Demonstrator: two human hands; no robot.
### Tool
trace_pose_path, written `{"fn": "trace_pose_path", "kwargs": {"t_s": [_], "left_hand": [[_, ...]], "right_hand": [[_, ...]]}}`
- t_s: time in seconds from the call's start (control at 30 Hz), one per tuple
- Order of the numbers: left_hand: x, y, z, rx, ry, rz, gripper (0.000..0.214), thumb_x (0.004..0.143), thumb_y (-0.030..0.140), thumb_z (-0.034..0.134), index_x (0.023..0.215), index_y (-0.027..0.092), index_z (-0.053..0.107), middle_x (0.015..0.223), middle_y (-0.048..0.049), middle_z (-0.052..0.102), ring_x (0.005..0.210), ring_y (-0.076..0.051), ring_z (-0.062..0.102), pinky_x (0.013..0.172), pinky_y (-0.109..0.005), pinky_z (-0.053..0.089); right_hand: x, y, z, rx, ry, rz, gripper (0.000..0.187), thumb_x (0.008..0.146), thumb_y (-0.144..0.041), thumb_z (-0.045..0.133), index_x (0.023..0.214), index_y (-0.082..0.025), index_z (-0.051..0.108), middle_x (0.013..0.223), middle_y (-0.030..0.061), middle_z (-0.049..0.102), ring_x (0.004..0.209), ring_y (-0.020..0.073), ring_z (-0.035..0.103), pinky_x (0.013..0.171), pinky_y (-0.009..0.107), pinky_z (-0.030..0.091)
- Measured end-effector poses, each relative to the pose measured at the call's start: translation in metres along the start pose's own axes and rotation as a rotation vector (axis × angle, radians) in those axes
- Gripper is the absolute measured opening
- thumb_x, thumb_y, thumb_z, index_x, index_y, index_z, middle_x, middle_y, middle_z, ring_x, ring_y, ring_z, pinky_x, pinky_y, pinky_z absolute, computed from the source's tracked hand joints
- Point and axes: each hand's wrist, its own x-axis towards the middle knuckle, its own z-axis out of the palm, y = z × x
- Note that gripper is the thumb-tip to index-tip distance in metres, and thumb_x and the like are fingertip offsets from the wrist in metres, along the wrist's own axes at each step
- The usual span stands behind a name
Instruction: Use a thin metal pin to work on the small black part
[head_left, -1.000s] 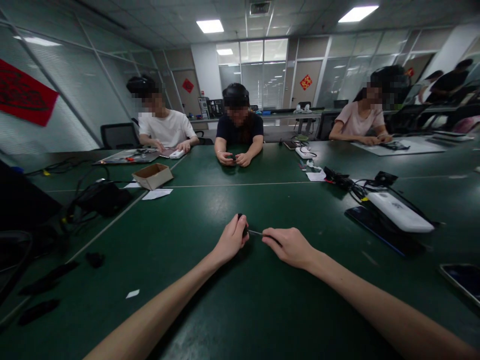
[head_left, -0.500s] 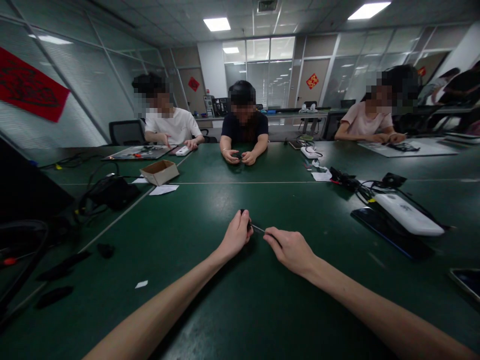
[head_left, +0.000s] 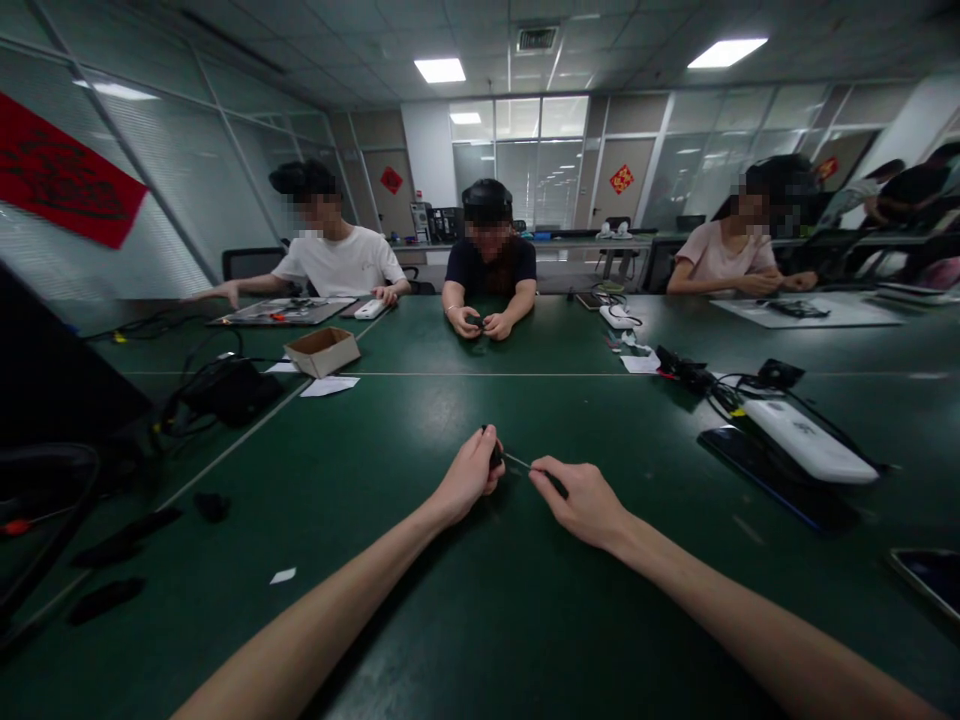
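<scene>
Above the middle of the green table (head_left: 420, 620), my left hand (head_left: 466, 478) is closed around a small black part (head_left: 496, 457), mostly covered by the fingers. My right hand (head_left: 589, 502) pinches the dark handle of a thin screwdriver (head_left: 518, 461). Its slim metal shaft points left toward the black part; whether the tip touches it, I cannot tell. A small white scrap of paper (head_left: 283, 576) lies left of my left forearm.
Dark pieces (head_left: 212, 506) lie on the left. A cardboard box (head_left: 322, 352) stands farther back. A white power bank (head_left: 808, 440), cables and a dark phone (head_left: 776, 480) are at right. Across the table sit a person in dark clothing (head_left: 491, 265) and two others.
The view has tilted up slightly. My hands keep almost the same pose, with the screwdriver still aimed at the black part. The co-worker at left has stretched an arm out sideways.
</scene>
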Motion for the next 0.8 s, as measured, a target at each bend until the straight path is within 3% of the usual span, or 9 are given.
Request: {"fn": "trace_pose_path", "kwargs": {"t_s": [0.23, 0.8], "left_hand": [[-0.0023, 0.0034, -0.0024, -0.046, -0.086, -0.021, 0.039, 0.085, 0.058, 0.040, 0.086, 0.019, 0.041, 0.051, 0.0061, 0.034, 0.038, -0.004, 0.021, 0.036, -0.014, 0.015], [-0.0029, 0.0035, -0.0007, 0.007, -0.097, 0.009, 0.038, 0.086, 0.057, 0.040, 0.082, 0.019, 0.041, 0.050, 0.0062, 0.031, 0.038, -0.005, 0.021, 0.034, -0.015, 0.016]], "right_hand": [[-0.0030, -0.0010, -0.0012, -0.022, -0.027, -0.051, 0.030, 0.096, -0.036, 0.035, 0.103, -0.020, 0.058, 0.074, 0.0011, 0.063, 0.059, 0.0098, 0.055, 0.058, 0.022, 0.040], [-0.0040, 0.0003, 0.0003, -0.058, -0.009, -0.048, 0.030, 0.095, -0.035, 0.036, 0.104, -0.019, 0.060, 0.074, 0.0018, 0.063, 0.057, 0.0096, 0.055, 0.055, 0.021, 0.040]]}}
